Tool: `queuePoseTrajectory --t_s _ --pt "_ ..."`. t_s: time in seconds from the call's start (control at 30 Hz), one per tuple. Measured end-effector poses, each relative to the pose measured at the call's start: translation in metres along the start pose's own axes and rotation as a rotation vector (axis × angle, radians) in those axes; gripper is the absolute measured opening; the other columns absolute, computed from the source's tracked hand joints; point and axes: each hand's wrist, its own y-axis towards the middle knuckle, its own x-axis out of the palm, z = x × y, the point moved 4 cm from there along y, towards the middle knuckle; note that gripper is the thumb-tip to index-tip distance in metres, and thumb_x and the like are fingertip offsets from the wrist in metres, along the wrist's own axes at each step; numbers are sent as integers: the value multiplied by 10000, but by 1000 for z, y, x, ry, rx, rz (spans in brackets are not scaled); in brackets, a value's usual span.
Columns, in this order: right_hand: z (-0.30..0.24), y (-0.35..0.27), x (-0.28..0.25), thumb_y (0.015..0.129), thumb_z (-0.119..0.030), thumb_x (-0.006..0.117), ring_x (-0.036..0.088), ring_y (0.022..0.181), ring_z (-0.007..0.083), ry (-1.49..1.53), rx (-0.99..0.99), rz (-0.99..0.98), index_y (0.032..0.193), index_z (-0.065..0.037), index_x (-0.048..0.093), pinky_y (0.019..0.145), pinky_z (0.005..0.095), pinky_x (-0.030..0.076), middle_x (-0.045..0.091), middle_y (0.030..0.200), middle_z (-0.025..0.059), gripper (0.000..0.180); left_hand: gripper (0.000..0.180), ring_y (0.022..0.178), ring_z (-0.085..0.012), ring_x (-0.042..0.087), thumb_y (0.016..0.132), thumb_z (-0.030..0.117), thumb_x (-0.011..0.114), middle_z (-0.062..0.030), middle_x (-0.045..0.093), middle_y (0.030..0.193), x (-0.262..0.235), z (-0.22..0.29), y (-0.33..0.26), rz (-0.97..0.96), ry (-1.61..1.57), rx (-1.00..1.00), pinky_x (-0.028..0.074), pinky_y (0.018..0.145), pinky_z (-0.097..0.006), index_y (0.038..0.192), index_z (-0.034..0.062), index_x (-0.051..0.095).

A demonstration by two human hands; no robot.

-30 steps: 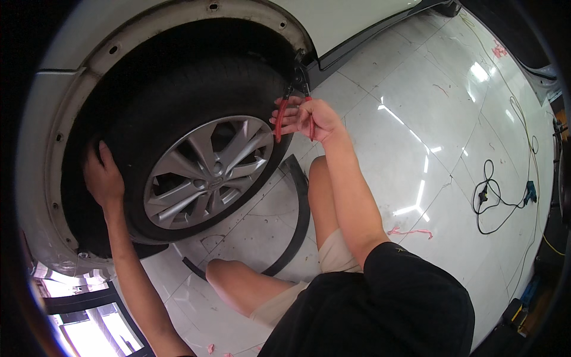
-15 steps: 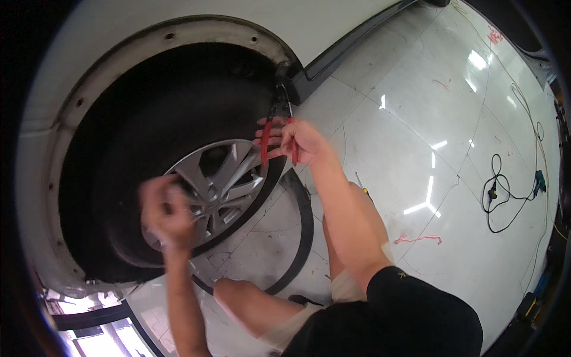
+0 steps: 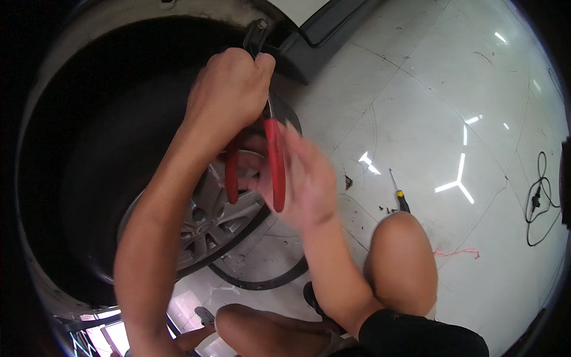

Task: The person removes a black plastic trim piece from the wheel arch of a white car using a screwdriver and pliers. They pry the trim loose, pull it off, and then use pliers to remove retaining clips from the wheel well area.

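Observation:
Red-handled pliers hang with their dark jaws up at the front lower corner of the wheel arch, by a small bolt-like fastener. My left hand is closed round their upper part, hiding the joint. My right hand, blurred, is open beside and behind the spread handles, its thumb raised and fingers reaching between them. Behind both arms is the car wheel, with a black tyre and silver alloy rim, partly covered by my left forearm.
A curved black trim strip lies on the tiled floor under the wheel. By my right knee are a yellow-and-black screwdriver, several small dark fasteners and a pink strip. A black cable lies far right; a grey shoe shows at lower left.
My left hand has moved from the wheel rim up onto the pliers. My right hand has loosened round the handles and lowered. The view has come closer to the arch corner.

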Motion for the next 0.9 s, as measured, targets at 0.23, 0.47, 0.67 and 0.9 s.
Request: queuePoseTrajectory --t_s 0.23,0.47,0.67,0.9 --pt "7 -27 -1 1073 -305 465 523 650 76 -672 -312 338 1080 -6 565 543 216 412 554 786 35 316 557 484 -271 663 999 288 434 -197 600 549 12 -15 19 36 -73 124 551 552 -389 614 -86 585" --pt "-5 -12 -11 1058 -252 516 332 500 19 -399 -325 295 886 -38 520 439 220 245 445 614 -32 275 527 633 -210 689 1020 447 515 -134 667 702 5 -13 20 -294 -263 -161 559 586 -351 848 -39 625" --pt "-2 9 -51 1051 -248 534 346 499 34 -481 -423 208 843 -35 518 446 220 262 450 610 -25 297 516 650 -203 695 1017 440 538 -119 673 764 8 -14 26 -351 -288 -140 581 604 -321 873 -49 621" --pt "-24 9 -63 1030 -301 578 358 505 36 -563 -432 201 829 -43 510 440 228 258 437 611 -33 334 401 789 -172 687 1015 338 571 -97 701 870 5 -31 31 -248 -505 -22 569 736 -303 1025 -47 682"
